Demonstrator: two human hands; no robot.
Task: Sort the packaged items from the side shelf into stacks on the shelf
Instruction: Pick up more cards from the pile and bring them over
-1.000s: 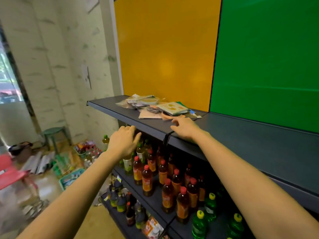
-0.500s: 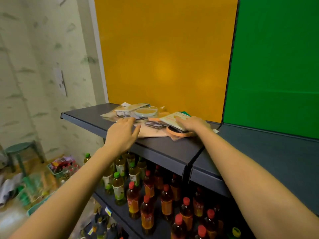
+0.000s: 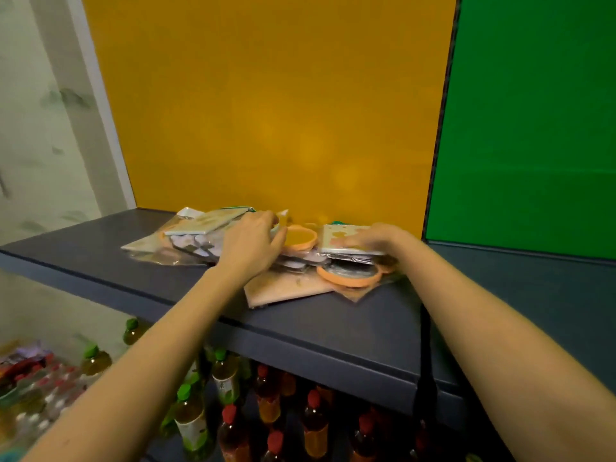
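Observation:
A loose pile of packaged items lies on the dark grey top shelf, against the yellow back panel. It holds flat pale card packets, clear bags and orange round items in plastic. My left hand reaches into the middle of the pile, and its fingers and thumb pinch the right end of a pale flat packet. Just right of it sits an orange round item. On the right, my right hand rests flat on another pale packet. Below that lies a second orange round item on a tan packet.
A green back panel stands to the right, over a bare stretch of shelf. Below the top shelf stand several bottles with red caps and green caps. A pale wall is at the left.
Both hands have moved up from the shelf's front edge onto the pile. The left hand now pinches a packet; the right lies on another. The view has come closer.

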